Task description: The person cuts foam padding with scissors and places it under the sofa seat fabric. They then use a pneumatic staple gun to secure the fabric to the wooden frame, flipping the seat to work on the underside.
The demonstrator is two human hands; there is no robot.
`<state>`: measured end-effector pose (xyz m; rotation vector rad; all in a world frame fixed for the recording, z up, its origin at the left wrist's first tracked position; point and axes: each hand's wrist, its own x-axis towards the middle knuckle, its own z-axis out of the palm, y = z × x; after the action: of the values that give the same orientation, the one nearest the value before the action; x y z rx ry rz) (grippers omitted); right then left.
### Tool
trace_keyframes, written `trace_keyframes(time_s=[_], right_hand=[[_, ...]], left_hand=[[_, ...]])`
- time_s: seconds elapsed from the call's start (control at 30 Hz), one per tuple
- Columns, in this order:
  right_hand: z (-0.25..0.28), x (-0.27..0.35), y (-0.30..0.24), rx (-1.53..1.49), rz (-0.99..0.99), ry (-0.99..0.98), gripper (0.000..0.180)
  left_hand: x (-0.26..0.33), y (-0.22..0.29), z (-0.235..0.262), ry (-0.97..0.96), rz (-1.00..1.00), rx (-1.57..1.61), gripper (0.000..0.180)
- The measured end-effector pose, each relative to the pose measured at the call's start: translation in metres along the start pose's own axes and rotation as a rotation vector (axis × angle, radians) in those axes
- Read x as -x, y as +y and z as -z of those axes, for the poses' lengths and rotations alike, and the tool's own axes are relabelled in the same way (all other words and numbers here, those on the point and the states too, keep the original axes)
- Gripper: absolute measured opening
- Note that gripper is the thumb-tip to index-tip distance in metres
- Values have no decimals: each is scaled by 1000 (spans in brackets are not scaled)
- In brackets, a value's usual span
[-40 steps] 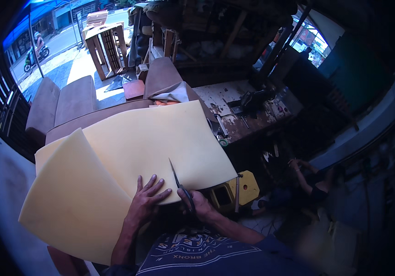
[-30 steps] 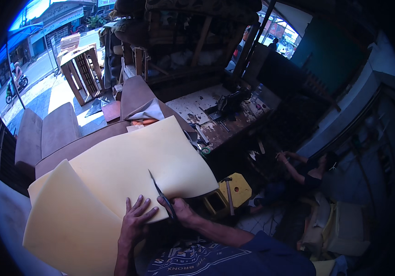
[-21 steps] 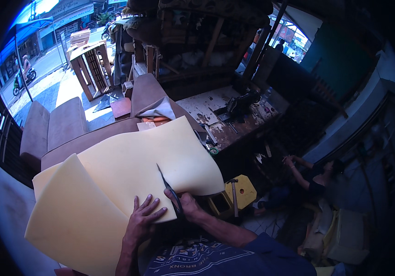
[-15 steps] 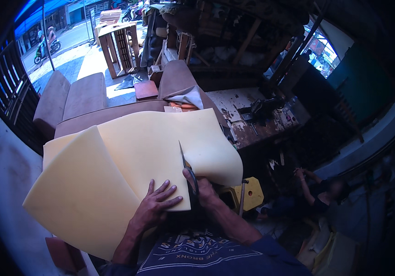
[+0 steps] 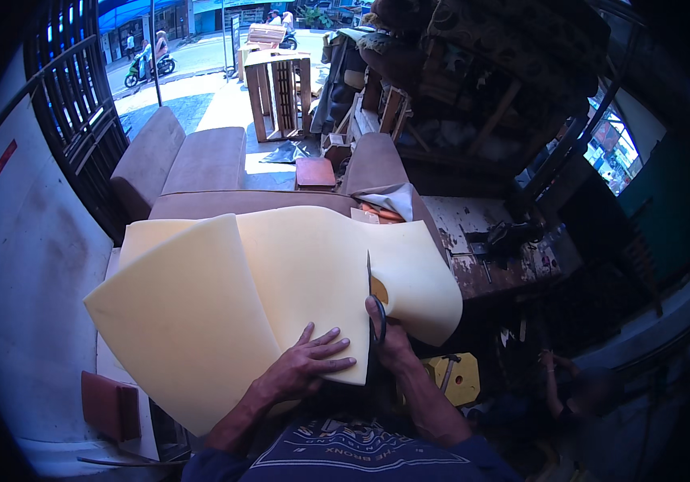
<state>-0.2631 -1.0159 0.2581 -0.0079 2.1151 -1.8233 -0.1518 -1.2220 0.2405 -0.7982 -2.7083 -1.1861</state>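
Two soft, pale-yellow foam sheets [image 5: 281, 281] are seen overlapped & curled across the brown sofa [image 5: 192, 165]; one pair of scissors [image 5: 373, 309] is stood in a cut partway up the upper sheet. The left hand [image 5: 306, 368] is pressed flat, fingers spread, on the foam's near edge, nothing grasped. The right hand [image 5: 393, 345] is clenched round the scissor handles, blades mostly hidden in the slit.

left hand [image 5: 306, 365] flat, fingers spread, right hand [image 5: 389, 341] in closed grip
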Motion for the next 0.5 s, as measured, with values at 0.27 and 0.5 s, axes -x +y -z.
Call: trace_keyframes(time_s=[0.27, 0.5], right_hand=[[0, -38, 19, -198, 115, 0, 70], [7, -60, 18, -106, -251, -63, 71]], left_hand=[[-4, 7, 10, -20, 73, 24, 74], [-8, 7, 21, 53, 84, 47, 72]])
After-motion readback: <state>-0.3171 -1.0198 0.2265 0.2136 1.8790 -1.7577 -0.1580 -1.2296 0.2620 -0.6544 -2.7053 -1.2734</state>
